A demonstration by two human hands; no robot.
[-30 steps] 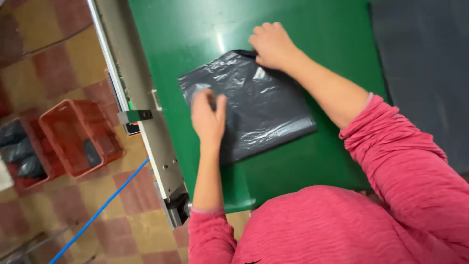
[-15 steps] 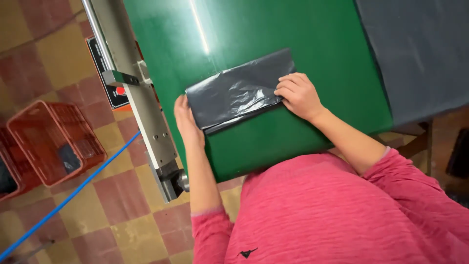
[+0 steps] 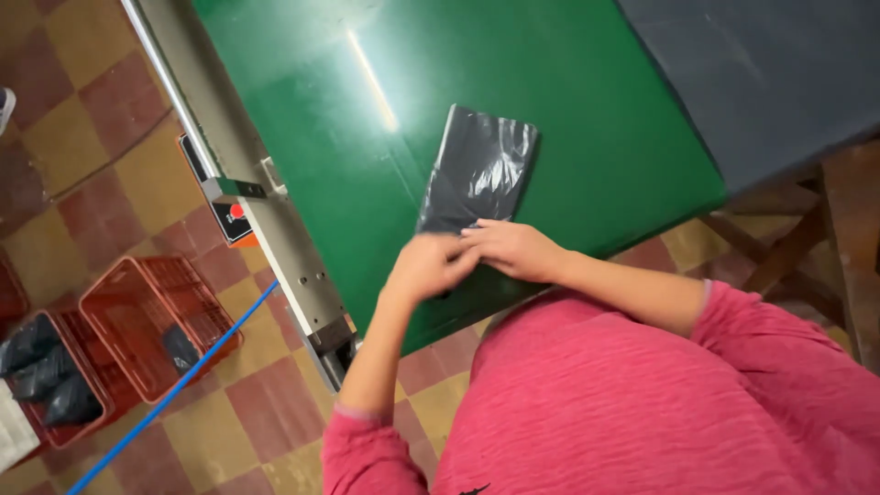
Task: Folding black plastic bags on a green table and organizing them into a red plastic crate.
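A folded black plastic bag [image 3: 477, 170] lies on the green conveyor belt [image 3: 568, 110] as a narrow strip, its long side pointing away from me. My left hand [image 3: 423, 266] and my right hand [image 3: 513, 249] meet at the bag's near end, fingers pressed on its edge. Whether the fingers pinch the plastic or only press it flat is not clear. Both forearms come out of pink sleeves at the bottom of the view.
A grey metal side rail [image 3: 247, 183] with a small control box [image 3: 229, 215] runs along the belt's left edge. On the tiled floor stand red plastic crates [image 3: 156, 330] holding dark bags. A blue hose [image 3: 174, 394] crosses the floor. Dark cloth [image 3: 779, 73] covers a wooden stand at right.
The bag has gone from a wide sheet to a half fold, then to a narrow strip turned lengthwise. Both hands came together at its near end.
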